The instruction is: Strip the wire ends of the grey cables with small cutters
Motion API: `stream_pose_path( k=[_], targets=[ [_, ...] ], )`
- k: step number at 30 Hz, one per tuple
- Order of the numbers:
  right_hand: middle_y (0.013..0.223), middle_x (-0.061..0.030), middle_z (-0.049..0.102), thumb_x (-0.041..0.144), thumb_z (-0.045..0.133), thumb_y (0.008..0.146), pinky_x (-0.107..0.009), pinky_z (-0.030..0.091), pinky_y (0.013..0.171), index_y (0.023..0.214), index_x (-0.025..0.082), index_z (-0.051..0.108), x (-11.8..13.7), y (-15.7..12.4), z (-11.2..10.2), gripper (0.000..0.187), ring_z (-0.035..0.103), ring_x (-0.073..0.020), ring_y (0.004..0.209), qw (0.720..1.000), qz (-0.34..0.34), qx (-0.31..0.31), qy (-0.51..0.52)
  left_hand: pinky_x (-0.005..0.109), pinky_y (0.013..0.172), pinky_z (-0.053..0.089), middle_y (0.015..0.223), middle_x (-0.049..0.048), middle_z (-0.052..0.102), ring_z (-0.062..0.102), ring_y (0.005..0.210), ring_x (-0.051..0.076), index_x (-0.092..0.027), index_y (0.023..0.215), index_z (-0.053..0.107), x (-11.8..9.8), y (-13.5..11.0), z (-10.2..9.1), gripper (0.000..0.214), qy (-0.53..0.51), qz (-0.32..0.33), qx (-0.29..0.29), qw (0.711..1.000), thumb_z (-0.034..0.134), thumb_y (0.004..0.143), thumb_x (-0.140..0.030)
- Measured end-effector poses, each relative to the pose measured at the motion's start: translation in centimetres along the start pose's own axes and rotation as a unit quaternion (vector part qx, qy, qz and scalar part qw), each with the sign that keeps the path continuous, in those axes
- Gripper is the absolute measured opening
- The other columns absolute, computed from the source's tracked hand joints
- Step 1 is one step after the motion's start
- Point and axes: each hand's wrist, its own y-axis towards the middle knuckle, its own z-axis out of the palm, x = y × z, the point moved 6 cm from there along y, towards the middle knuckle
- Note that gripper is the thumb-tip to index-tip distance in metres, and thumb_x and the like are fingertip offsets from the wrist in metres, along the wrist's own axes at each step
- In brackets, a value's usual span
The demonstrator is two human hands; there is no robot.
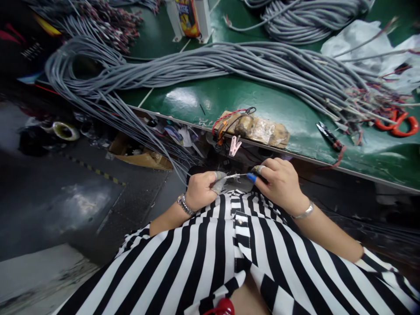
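In front of my striped shirt, my left hand (201, 189) pinches a grey cable whose stripped, silvery end (233, 176) shows between my hands. My right hand (278, 180) is closed on the other end of that stretch, thumb and fingers pressed together. Coverings sit on my fingertips, a blue one on the right thumb and greyish ones on other fingers. From the left, grey cable strands (157, 144) hang off the table and run down toward my left hand. What lies inside each pinch is hidden by the fingers.
A thick bundle of grey cables (197, 65) spans the green table (183, 98). Near the edge lie a taped block (269, 131), a pink clip (235, 145), small cutters (329, 136) and orange-handled scissors (405, 125). A cardboard box (141, 158) stands below, at left.
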Motion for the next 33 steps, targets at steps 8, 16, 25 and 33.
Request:
stream_pose_path(
  k=[8, 16, 25, 33],
  targets=[
    [0.064, -0.0019, 0.053, 0.04, 0.055, 0.085, -0.027, 0.035, 0.058, 0.062, 0.018, 0.054, -0.8, -0.3, 4.0, 0.031, 0.046, -0.0139, 0.061, 0.946, 0.104, 0.04, 0.303, 0.02, 0.06, 0.047, 0.072, 0.0022, 0.071, 0.064, 0.063, 0.011, -0.018, 0.086, 0.07, -1.1, 0.3, 0.4, 0.017, 0.026, 0.022, 0.06, 0.998, 0.056, 0.083, -0.027],
    [0.071, -0.0046, 0.059, 0.034, 0.056, 0.083, -0.03, 0.038, 0.062, 0.072, 0.018, 0.062, 0.1, -0.7, 3.2, 0.021, 0.051, -0.0161, 0.066, 0.958, 0.052, -0.01, 0.281, 0.022, 0.062, 0.046, 0.075, 0.0006, 0.072, 0.065, 0.069, 0.013, -0.021, 0.086, 0.07, -0.2, 0.3, 0.6, 0.015, 0.051, -0.052, 0.117, 0.99, 0.057, 0.081, -0.026],
    [0.071, -0.003, 0.06, 0.03, 0.055, 0.085, -0.028, 0.04, 0.059, 0.075, 0.019, 0.061, -1.4, -1.5, 4.4, 0.016, 0.054, -0.0161, 0.065, 0.943, 0.18, -0.062, 0.273, 0.021, 0.061, 0.044, 0.074, 0.002, 0.071, 0.064, 0.067, 0.013, -0.02, 0.084, 0.07, -1.8, -0.1, 2.2, 0.018, -0.024, -0.011, 0.185, 0.982, 0.056, 0.083, -0.03],
    [0.074, -0.0014, 0.059, 0.033, 0.055, 0.087, -0.027, 0.043, 0.065, 0.08, 0.02, 0.062, -3.2, -2.1, 1.7, 0.016, 0.055, -0.015, 0.069, 0.926, 0.161, -0.105, 0.324, 0.023, 0.069, 0.048, 0.087, 0.0031, 0.069, 0.063, 0.075, 0.013, -0.018, 0.096, 0.065, 0.7, 0.6, 2.8, 0.026, -0.208, -0.177, 0.141, 0.952, 0.053, 0.086, -0.038]
  ],
)
